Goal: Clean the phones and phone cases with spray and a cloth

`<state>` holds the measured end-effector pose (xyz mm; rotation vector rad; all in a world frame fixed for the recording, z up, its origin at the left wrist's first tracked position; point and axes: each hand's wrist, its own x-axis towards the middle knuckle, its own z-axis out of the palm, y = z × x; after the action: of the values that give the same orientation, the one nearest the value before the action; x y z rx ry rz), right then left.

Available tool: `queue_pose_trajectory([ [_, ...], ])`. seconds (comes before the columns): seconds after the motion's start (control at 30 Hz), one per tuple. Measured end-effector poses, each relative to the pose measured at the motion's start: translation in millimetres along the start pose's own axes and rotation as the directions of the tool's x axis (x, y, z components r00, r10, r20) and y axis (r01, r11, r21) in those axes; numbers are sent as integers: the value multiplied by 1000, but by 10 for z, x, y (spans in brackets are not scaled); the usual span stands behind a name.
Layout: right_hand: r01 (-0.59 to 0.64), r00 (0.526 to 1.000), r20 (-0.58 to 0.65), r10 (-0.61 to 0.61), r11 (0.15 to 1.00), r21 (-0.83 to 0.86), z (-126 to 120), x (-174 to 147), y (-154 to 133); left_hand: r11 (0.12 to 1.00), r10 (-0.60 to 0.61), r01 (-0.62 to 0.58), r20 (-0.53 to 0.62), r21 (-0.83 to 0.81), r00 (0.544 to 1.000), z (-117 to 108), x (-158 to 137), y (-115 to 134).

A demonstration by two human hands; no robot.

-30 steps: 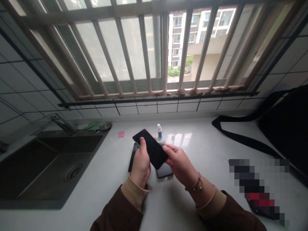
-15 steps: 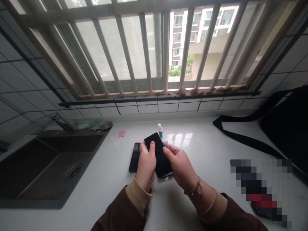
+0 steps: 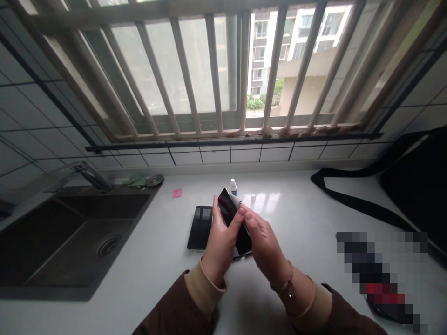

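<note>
A black smartphone [image 3: 227,208] is held tilted above the counter, between both hands. My left hand [image 3: 220,239] is closed around its left side, with the thumb across the dark screen. My right hand [image 3: 264,244] presses along the right edge, fingers close together and the thumb near my left thumb. A pale grey piece [image 3: 236,200], perhaps cloth, shows behind the phone by my right fingertips; its kind is unclear. Below and left, a black tablet-like device [image 3: 199,228] lies on the counter, partly covered by my left hand. Behind the phone stands a small white bottle [image 3: 233,184].
A small white cap-like piece [image 3: 253,197] and a pink paper note [image 3: 177,192] lie on the white counter [image 3: 146,274]. At left is a dark sink [image 3: 66,294] with a faucet [image 3: 92,177]. A black bag [image 3: 415,177] with a strap and a blurred-out object [image 3: 373,274] occupy the right.
The phone has turned onto its edge, its screen now angled away. My left thumb has slid right across the screen toward my right thumb, and more of the device on the counter shows.
</note>
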<state>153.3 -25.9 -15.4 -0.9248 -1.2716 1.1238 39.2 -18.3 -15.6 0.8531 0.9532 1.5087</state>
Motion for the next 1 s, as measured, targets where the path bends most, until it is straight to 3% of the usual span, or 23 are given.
queue_pose_trajectory([
  [0.1, 62, 987, 150, -61, 998, -6, 9, -12, -12, 978, -152, 155, 28, -142, 988, 74, -22, 81],
  [0.2, 159, 968, 209, -138, 983, -86, 1, 5, -31, 960, -198, 213, 95, -180, 976, 113, -45, 146],
  [0.3, 276, 952, 205, -229, 929, -246, -28, 38, -50, 954, -192, 234, 221, -187, 956, 137, -65, 151],
  [0.43, 336, 942, 181, -283, 786, -519, -69, 78, -43, 959, -168, 232, 336, -160, 927, 167, -81, 102],
  [0.7, 367, 920, 154, -360, 653, -663, -138, 127, -79, 950, -279, 310, 334, -41, 900, 110, -68, 151],
  [0.87, 363, 908, 77, -411, 682, -635, -215, 197, -133, 901, -396, 432, 345, -31, 851, 59, -43, 227],
  [1.0, 291, 929, -37, -368, 790, -540, -248, 221, -121, 899, -416, 437, 263, -25, 870, 42, -16, 229],
])
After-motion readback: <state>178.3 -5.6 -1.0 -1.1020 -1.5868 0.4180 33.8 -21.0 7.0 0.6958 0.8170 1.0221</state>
